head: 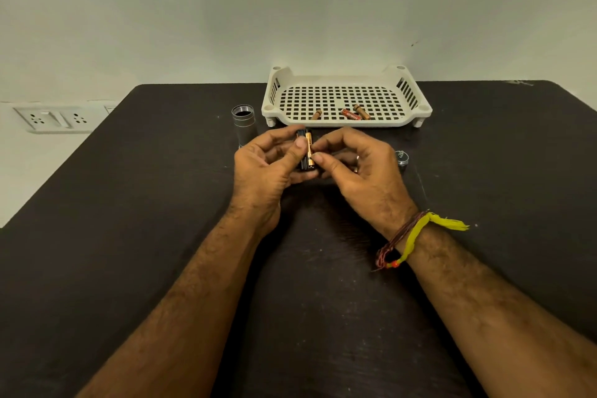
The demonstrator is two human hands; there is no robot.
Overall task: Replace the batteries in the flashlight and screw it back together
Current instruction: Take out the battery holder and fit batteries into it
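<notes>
**Battery holder held in both hands over the worktop**

The left hand (261, 168) grips a black battery holder (303, 152) above the dark worktop (129, 203), fingers curled round its far side and underside, thumb lying along its near face. A copper-and-black battery (310, 149) sits lengthwise in the holder's right-hand slot. The right hand (358, 168) meets it from the other side: its fingers are curled, and forefinger and thumb pinch the battery and the holder's edge. So both grips are clamped, the left on the holder, the right on the battery.

The flashlight body (244, 124) stands upright on the worktop, just beyond and to the left of the left hand, its threaded open end facing up. The small metal end cap (401, 158) lies on the worktop just to the right of the right hand.

A white slotted tray (347, 81) sits at the far edge of the worktop, beyond the hands. Three loose batteries (350, 114) lie near its front rim, one apart to the left, two close together.

Threads in red and yellow (407, 241) circle the right wrist. A wall socket (55, 119) shows at the left.
</notes>
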